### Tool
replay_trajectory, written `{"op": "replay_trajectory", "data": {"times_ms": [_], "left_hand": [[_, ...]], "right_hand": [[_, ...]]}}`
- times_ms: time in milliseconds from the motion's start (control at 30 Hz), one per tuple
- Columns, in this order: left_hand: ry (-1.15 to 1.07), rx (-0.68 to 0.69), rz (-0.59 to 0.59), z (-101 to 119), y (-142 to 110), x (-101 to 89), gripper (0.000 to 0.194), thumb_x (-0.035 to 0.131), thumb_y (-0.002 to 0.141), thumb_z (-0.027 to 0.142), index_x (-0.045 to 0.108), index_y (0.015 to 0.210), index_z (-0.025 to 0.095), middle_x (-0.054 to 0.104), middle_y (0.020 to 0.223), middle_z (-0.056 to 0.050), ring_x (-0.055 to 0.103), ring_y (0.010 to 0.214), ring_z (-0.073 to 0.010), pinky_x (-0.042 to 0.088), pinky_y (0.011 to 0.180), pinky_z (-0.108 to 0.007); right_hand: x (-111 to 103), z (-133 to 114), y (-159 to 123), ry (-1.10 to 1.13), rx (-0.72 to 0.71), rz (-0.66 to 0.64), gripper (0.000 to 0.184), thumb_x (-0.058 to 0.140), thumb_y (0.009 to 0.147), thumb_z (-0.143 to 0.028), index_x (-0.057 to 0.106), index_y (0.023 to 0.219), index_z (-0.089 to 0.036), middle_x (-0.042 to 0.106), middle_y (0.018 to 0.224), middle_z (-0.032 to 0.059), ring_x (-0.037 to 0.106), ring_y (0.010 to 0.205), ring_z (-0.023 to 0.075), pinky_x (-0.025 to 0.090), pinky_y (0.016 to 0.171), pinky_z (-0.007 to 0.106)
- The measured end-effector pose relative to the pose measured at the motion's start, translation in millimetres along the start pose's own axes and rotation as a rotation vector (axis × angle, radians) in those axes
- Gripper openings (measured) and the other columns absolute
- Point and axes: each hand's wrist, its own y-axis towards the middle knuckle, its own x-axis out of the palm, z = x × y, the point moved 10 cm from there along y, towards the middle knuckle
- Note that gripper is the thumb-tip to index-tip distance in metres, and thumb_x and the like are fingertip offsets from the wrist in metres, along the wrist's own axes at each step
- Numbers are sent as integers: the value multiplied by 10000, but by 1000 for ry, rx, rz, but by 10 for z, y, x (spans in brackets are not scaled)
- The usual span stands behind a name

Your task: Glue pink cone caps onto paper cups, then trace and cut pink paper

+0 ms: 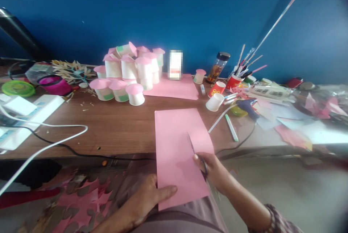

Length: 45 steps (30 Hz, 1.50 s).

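A pink sheet of paper (pixel 174 146) lies partly over my lap, its far end above the desk edge. My left hand (pixel 146 196) grips its lower left corner, thumb on top and the other fingers hidden underneath. In my right hand (pixel 213 171) is a pair of scissors (pixel 202 164), with fingers through the dark handles. One blade shows over the paper, pointing away from me, and the sheet's right side bends up around it. Whether the blades are apart I cannot tell.
White paper cups with pink cone tops (pixel 136 93) are piled at the back left. A power strip (pixel 32 117) and white cable lie left. On the right are a white cup (pixel 215 102), a glue gun (pixel 248 108) and a marker (pixel 231 128). Pink scraps (pixel 84 204) litter the floor.
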Motion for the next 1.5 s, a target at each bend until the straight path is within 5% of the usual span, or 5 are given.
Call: {"op": "replay_trajectory", "data": {"times_ms": [267, 500, 800, 1500], "left_hand": [[15, 33, -47, -34, 46, -77, 396, 674, 757, 440, 705, 996, 126, 712, 917, -85, 627, 888, -239, 451, 825, -327], [-21, 42, 307, -27, 227, -508, 490, 607, 744, 586, 666, 757, 99, 650, 677, -44, 547, 656, -163, 402, 631, -262], [104, 34, 309, -91, 218, -430, 526, 575, 741, 616, 592, 644, 99, 484, 558, 10, 359, 514, -88, 235, 510, -233], [213, 26, 323, -54, 157, -432, 542, 549, 748, 630, 622, 667, 99, 523, 593, -12, 425, 554, -121, 302, 525, -240]], "right_hand": [[3, 77, 22, 51, 39, -8, 498, 528, 792, -633, 466, 604, -176, 379, 483, -53, 330, 401, 61, 241, 376, 209], [14, 116, 16, 18, 63, -2, 500, 501, 797, -643, 470, 616, -178, 394, 485, -49, 367, 415, 74, 262, 390, 210], [-57, 18, 58, -69, 8, 25, 519, 456, 825, -643, 429, 609, -172, 293, 540, -63, 282, 496, 65, 210, 444, 211], [-96, 140, 155, -69, 15, 34, 494, 479, 822, -626, 442, 597, -187, 365, 434, -63, 362, 370, 72, 253, 367, 203]]}}
